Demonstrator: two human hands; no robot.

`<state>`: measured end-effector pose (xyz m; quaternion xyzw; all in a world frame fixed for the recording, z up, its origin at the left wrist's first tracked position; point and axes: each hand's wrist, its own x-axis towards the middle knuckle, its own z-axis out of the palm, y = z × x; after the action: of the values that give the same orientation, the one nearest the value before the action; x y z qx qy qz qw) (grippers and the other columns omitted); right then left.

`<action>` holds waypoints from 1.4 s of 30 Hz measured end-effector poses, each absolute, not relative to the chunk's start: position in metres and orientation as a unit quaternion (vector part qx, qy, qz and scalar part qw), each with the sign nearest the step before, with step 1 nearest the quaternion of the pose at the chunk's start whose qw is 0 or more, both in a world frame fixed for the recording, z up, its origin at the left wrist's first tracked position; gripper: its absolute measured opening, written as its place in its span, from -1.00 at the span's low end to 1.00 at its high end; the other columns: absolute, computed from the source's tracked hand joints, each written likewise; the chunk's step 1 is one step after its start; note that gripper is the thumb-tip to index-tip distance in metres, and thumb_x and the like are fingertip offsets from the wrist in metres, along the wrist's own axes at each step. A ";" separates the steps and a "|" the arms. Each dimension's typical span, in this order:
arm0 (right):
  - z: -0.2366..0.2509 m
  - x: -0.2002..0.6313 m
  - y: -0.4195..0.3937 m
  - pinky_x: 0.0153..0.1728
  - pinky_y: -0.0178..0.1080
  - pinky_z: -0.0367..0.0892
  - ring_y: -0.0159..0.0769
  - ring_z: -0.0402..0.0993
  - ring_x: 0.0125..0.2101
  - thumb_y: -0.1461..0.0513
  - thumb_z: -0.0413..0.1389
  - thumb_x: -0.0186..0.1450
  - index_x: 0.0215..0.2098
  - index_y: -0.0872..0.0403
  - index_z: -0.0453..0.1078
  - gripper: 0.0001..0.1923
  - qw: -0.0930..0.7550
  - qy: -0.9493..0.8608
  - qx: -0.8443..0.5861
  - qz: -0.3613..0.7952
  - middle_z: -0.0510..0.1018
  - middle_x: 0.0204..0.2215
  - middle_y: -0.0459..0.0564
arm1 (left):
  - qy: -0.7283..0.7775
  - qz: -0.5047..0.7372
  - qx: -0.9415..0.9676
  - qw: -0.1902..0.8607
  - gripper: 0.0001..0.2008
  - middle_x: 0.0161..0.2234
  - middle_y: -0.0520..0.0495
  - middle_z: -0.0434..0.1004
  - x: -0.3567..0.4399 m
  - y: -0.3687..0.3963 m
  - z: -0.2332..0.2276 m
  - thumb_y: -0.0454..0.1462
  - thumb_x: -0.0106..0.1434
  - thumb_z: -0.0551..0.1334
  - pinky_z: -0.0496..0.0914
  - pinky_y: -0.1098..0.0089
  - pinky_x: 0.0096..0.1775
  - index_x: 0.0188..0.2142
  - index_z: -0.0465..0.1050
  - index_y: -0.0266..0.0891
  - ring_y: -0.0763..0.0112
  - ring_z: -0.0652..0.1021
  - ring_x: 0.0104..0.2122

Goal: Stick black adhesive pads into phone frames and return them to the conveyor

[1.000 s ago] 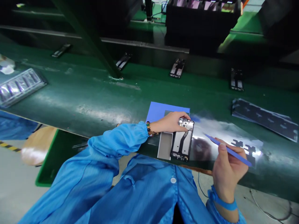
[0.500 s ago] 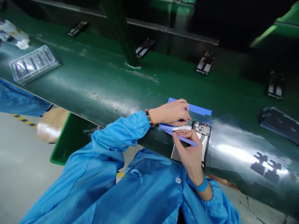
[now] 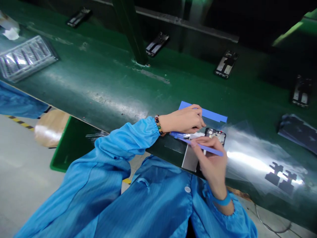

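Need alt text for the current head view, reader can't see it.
The right hand holds blue tweezers and partly hides an opened phone on a green table. The left hand, its wrist in a beaded bracelet, partly hides a blue sheet. Four more opened phones lie farther back.

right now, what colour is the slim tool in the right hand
The slim tool is violet-blue, best seen in the head view.

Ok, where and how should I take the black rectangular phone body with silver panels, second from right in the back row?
Probably pinch the phone body by its long edges, coming down from above on the near side: it appears to lie flat, short end facing the camera, with inner parts exposed on top.
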<state>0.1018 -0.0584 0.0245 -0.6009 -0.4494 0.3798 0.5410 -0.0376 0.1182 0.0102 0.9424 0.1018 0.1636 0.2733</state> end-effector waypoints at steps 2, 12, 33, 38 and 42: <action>0.027 0.135 -0.062 -0.07 -0.09 0.59 -0.20 0.69 -0.23 0.14 0.50 0.25 -0.37 0.01 0.38 -0.63 0.580 -0.419 -0.612 0.336 0.67 -0.33 -0.07 | 0.107 0.161 0.938 0.288 -0.76 -0.10 -0.04 0.77 -0.037 0.115 0.010 -0.37 0.40 0.26 0.31 0.08 0.29 -0.25 0.71 -0.07 0.17 0.59 -0.02; 0.009 0.221 -0.061 -0.02 -0.05 0.56 -0.22 0.67 -0.27 0.15 0.54 0.16 -0.43 0.00 0.33 -0.56 0.579 -0.381 -0.657 0.296 0.65 -0.40 -0.14 | 0.108 0.203 0.928 0.294 -0.61 0.18 -0.28 0.63 -0.009 0.083 -0.003 -0.18 0.49 0.32 0.38 0.08 0.11 0.24 0.51 -0.26 0.03 0.56 0.16; 0.000 0.223 -0.056 -0.09 -0.12 0.55 -0.21 0.70 -0.23 0.11 0.54 0.22 -0.39 0.02 0.35 -0.57 0.555 -0.397 -0.654 0.326 0.69 -0.34 -0.08 | 0.124 0.199 0.951 0.204 -0.79 0.16 -0.14 0.65 -0.005 0.077 -0.007 -0.20 0.53 0.26 0.33 0.11 0.08 0.03 0.64 -0.17 0.16 0.58 0.09; 0.009 0.226 -0.064 0.00 -0.06 0.55 -0.21 0.69 -0.24 0.15 0.55 0.16 -0.40 0.02 0.35 -0.56 0.590 -0.361 -0.652 0.311 0.67 -0.37 -0.08 | 0.102 0.203 0.967 0.113 -0.78 0.17 -0.08 0.66 -0.006 0.073 -0.005 -0.21 0.55 0.22 0.42 0.12 0.06 -0.07 0.68 -0.15 0.14 0.59 0.07; 0.013 0.249 -0.083 0.12 0.07 0.53 -0.20 0.67 -0.27 0.14 0.57 0.09 -0.36 0.02 0.42 -0.59 0.675 -0.306 -0.629 0.233 0.62 -0.44 -0.13 | 0.079 0.203 0.974 0.058 -0.82 0.15 -0.04 0.68 -0.008 0.071 -0.003 -0.24 0.54 0.25 0.51 0.17 0.00 -0.05 0.67 -0.18 0.15 0.61 0.05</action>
<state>0.2493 -0.0828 0.0129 -0.6295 -0.3060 0.2331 0.6751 -0.0076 0.0708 -0.0027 0.9742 0.0788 0.2033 0.0576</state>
